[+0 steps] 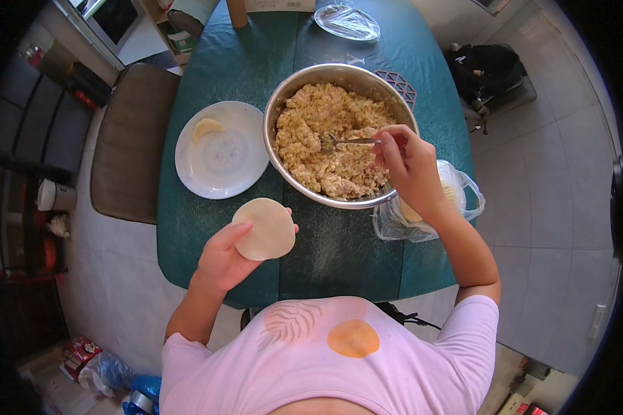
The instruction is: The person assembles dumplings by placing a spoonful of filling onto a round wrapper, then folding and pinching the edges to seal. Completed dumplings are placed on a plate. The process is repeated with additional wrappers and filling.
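A round, pale dumpling wrapper [266, 229] lies across the fingers of my left hand [223, 257], its thumb resting on the near edge. My right hand [410, 164] pinches the handle of a metal spoon [356, 141] over the large steel bowl [291, 181]. The spoon's tip sits in the minced filling [318, 114] that fills much of that bowl. To the left, a white plate [218, 176] bears one folded dumpling [206, 128] near its upper left. Under my right forearm, a clear plastic bag [422, 225] holds more round wrappers, partly hidden by the arm.
A dark green cloth [339, 256] covers the table. Toward the far end are a plastic-wrapped plate [347, 22] and a brown cylinder [237, 12]. A lattice trivet [399, 86] shows beside the bowl. A brown bench [135, 142] stands left; a black bag [488, 72] rests on a seat at right.
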### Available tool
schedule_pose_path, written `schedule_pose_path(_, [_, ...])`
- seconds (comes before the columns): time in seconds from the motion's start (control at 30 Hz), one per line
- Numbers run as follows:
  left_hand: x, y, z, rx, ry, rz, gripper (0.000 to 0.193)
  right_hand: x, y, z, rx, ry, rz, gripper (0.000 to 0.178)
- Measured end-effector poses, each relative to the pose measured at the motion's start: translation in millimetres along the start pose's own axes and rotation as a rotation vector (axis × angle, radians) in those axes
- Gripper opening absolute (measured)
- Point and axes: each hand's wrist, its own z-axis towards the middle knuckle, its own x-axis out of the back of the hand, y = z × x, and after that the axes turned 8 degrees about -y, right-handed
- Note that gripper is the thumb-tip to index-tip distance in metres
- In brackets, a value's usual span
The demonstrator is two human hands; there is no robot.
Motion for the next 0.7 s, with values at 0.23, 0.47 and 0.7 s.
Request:
schedule_pose_path(0.23, [-11.2,17.6,10.4,-0.047,0.045,0.016,0.052,-5.6,40.5,23.3,-0.152,0.048,0.377,0.018])
schedule_pose_path(0.47, [-14.6,28.9,15.3,-0.084,0.021,0.018,0.054,-2.2,27.7,17.9,-0.007,0.052,0.156,0.016])
schedule_pose_path(0.7, [-10.6,32.4,10.3,-0.107,0.044,0.018,0.054,18.3,14.5,19.4,0.364,0.006,-0.365,0.01])
